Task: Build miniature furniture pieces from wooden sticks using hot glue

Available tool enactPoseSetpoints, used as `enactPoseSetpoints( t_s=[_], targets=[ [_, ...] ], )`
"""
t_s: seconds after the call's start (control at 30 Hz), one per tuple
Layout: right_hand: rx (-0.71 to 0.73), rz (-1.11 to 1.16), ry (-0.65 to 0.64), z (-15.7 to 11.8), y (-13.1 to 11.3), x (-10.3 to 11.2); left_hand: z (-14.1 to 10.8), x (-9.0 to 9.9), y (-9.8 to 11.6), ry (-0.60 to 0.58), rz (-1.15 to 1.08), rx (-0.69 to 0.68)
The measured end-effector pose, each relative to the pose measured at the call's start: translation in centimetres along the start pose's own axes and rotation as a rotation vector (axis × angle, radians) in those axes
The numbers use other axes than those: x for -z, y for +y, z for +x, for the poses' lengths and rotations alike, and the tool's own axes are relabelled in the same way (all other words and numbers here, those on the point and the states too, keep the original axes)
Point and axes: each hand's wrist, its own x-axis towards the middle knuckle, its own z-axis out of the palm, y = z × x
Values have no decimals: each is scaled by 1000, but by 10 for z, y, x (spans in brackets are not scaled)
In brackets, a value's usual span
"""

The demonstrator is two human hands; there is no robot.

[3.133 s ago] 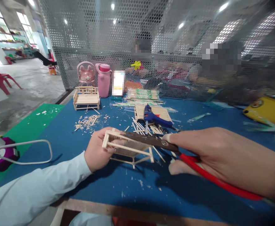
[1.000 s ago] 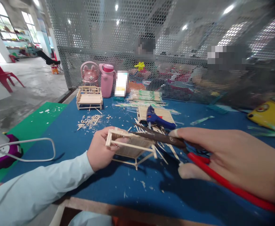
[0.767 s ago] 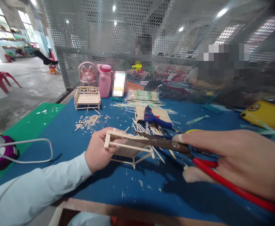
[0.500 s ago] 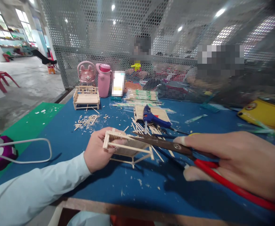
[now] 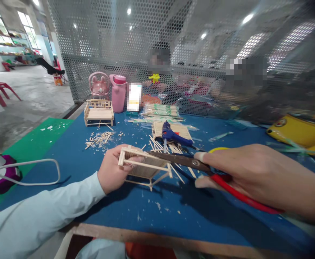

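My left hand (image 5: 113,169) grips one end of a small wooden-stick frame (image 5: 146,171), a miniature piece of furniture with thin legs and rails, held tilted just over the blue table. In my right hand (image 5: 243,169) is a pair of scissors (image 5: 195,163) with red handles and dark blades. The blade tips lie against the upper edge of the stick frame, close to my left fingers. Beyond the blades rests a blue glue gun (image 5: 175,136) on a flat stick panel (image 5: 157,129). Loose sticks (image 5: 177,172) lie beneath and behind the frame.
A finished-looking miniature stick bench (image 5: 99,113) stands back left, with a pile of cut stick bits (image 5: 100,139) before it. Behind are a pink bottle (image 5: 119,95), a lit phone (image 5: 134,97) and packaged sticks (image 5: 161,109). A purple power strip (image 5: 5,176) sits left, a yellow bag (image 5: 297,133) right.
My right hand and the scissors have shifted left, and the handles have come closer together. The left hand stays on the stick frame, nearly unmoved.
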Motion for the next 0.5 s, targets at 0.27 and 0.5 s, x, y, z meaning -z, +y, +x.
enactPoseSetpoints(
  t_s=[0.27, 0.5],
  targets=[
    [-112, 61, -44, 11, -4, 5, 1, 1, -1, 13, 9, -20],
    [-175, 128, -147, 9, -1, 12, -1, 0, 0, -1, 13, -39]
  ],
)
